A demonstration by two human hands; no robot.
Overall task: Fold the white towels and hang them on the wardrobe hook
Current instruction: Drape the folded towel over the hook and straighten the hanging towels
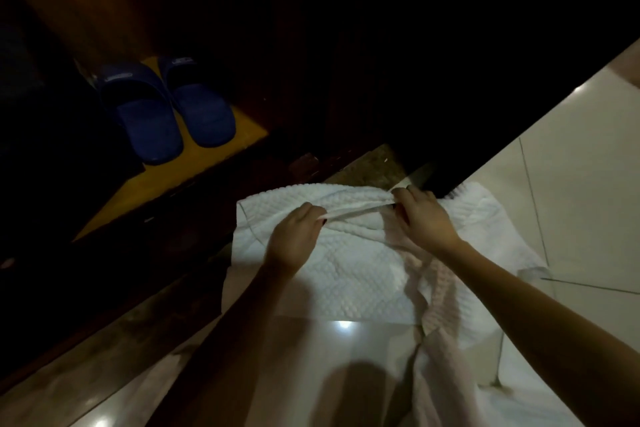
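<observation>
Item, nearest the lens: two bare forearms, entering from the near edge and converging on the middle of the scene, above pale cloth that fills the near foreground and is too blurred to identify. Item: left hand, fingers curled, pinching the hem of the white towel. Item: right hand, likewise curled and pinching the same hem a little further right, so that a short band of edge is drawn taut between the two hands. Item: the white towel, waffle-textured, lying spread on the tiled floor, its far edge lifted by the hands and close against the foot of the dark wardrobe. Item: a pinkish-white length of cloth, rumpled, running from under the right hand towards the near edge; whether it is part of the same towel or a second one cannot be told. Item: one pair of blue slippers, side by side on a yellow shelf floor at far left, well apart from the towel. Item not in view: the wardrobe hook. Condition of task, by estimate: early; the towel appears open rather than folded, the grip on its hem suggests a first fold in hand, and all folding beyond that, together with hanging, seems left to do.
</observation>
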